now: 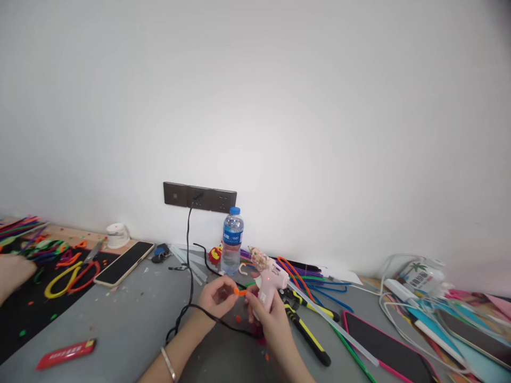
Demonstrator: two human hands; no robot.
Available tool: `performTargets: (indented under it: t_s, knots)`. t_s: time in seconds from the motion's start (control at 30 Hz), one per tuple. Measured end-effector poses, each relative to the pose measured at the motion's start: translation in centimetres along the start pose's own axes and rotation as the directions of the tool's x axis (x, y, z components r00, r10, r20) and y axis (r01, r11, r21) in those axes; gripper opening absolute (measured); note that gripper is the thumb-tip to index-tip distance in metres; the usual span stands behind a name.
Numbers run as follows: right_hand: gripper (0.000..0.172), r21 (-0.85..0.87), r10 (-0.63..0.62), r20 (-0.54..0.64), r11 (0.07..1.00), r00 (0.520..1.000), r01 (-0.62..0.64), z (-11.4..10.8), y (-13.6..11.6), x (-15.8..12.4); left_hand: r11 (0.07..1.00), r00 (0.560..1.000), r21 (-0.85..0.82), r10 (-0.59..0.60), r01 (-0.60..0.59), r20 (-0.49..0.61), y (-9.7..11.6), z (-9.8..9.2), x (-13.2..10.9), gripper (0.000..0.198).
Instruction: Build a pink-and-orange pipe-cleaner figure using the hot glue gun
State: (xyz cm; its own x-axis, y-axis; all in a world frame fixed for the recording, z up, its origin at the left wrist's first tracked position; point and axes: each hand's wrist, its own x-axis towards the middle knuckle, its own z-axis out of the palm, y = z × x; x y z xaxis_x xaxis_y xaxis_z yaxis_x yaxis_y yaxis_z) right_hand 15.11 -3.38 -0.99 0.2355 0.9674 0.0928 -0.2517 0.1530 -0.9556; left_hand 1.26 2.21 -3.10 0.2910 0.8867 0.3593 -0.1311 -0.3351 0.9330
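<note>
Between the fingertips of my left hand (219, 299) is a small orange fuzzy piece (240, 292), pinched at its left end. My right hand (268, 311) is wrapped round the handle of a pink glue gun (271, 281), and its thumb lies close to the orange piece's right end. A clear glue stick (339, 327) extends from the back of the gun down to the right. The gun's patterned front points up and left. A black cable (223, 321) crosses over my left wrist. Loose orange bits (238, 318) lie on the grey table below my hands.
A water bottle (232, 242) stands behind my hands. Yellow-black pliers (307, 332) and a pink-edged phone (387, 346) lie right. Scissors (75, 276), another phone (125, 263) and a red cutter (66, 355) lie left. Another person's hand (15, 274) is at the far left.
</note>
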Motion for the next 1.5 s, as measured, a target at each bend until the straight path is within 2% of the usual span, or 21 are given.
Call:
performTargets:
  t_s: [0.1, 0.3, 0.37, 0.53, 0.67, 0.83, 0.97, 1.13, 1.5]
  knots:
    - [0.050, 0.023, 0.013, 0.007, 1.000, 1.000, -0.013, 0.2, 0.1, -0.1, 0.999, 0.999, 0.042, 0.012, -0.015, 0.050, 0.0, 0.0, -0.1, 0.010]
    - [0.052, -0.026, 0.001, -0.025, 1.000, 1.000, -0.001, 0.2, 0.3, 0.0, 0.985, 0.996, 0.167, 0.038, -0.051, 0.081, 0.8, 0.0, -0.3, 0.004]
    - [0.051, -0.060, -0.028, -0.037, 0.998, 0.999, 0.026, 0.0, 0.2, 0.0, 0.978, 0.996, 0.198, 0.051, -0.066, 0.080, 1.0, -0.1, -0.2, 0.006]
    - [0.045, -0.191, -0.142, -0.114, 0.974, 0.983, 0.118, -0.4, 0.0, 0.2, 0.967, 0.998, 0.247, 0.061, -0.058, -0.004, 0.9, -0.4, -0.2, 0.005]
    - [0.037, -0.276, -0.186, -0.098, 0.949, 0.978, 0.153, -0.5, 0.0, 0.3, 0.954, 0.994, 0.280, 0.104, -0.109, 0.030, 0.7, -0.5, -0.3, 0.006]
    - [0.035, -0.325, -0.187, -0.103, 0.935, 0.977, 0.145, -0.8, 0.3, 0.3, 0.905, 0.973, 0.363, 0.228, -0.221, 0.026, 0.9, -0.6, -0.2, 0.004]
    - [0.035, -0.358, -0.202, -0.115, 0.922, 0.973, 0.149, -0.7, 0.6, 0.4, 0.897, 0.973, 0.383, 0.230, -0.221, 0.023, 0.6, -0.8, -0.1, 0.006]
    - [0.035, -0.344, -0.196, -0.119, 0.928, 0.973, 0.145, -0.6, 0.8, 0.4, 0.840, 0.959, 0.477, 0.283, -0.259, 0.021, 0.2, -0.9, -0.3, 0.008]
    - [0.034, -0.364, -0.202, -0.098, 0.919, 0.974, 0.154, -0.8, 0.8, 0.4, 0.776, 0.943, 0.554, 0.327, -0.302, 0.055, 0.6, -0.6, -0.4, 0.014]
